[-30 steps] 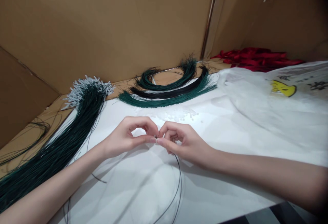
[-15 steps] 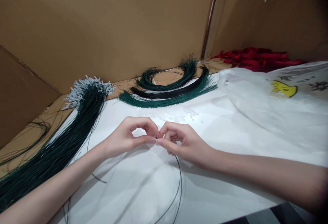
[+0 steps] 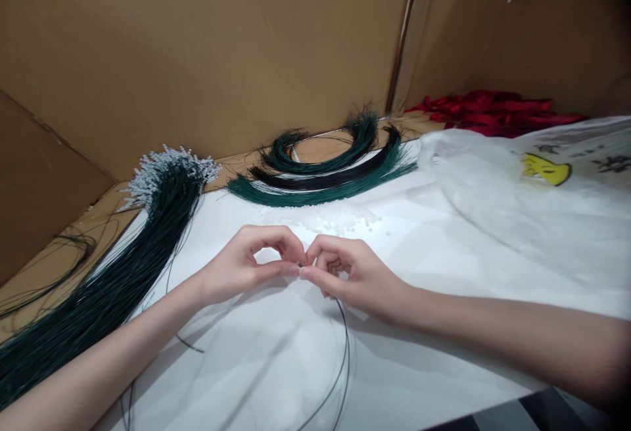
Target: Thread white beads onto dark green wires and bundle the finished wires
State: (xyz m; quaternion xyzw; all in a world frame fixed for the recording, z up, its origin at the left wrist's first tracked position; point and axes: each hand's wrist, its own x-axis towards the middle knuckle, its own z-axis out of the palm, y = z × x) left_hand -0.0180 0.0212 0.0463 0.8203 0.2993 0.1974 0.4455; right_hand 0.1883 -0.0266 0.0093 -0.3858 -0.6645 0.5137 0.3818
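My left hand and my right hand meet fingertip to fingertip above the white sheet. Each pinches with thumb and index finger around a tiny dark spot, mostly hidden by the fingertips. From beneath my right hand a dark cord loops down toward the front edge. Just beyond my hands lie scattered small white beads. To the left stretches a thick bundle of dark green cords, its far end tipped with many white beads.
Curved bundles of green and black cord lie at the back, by the brown board wall. Red ribbons are heaped at the back right. A translucent plastic bag with a yellow print covers the right side.
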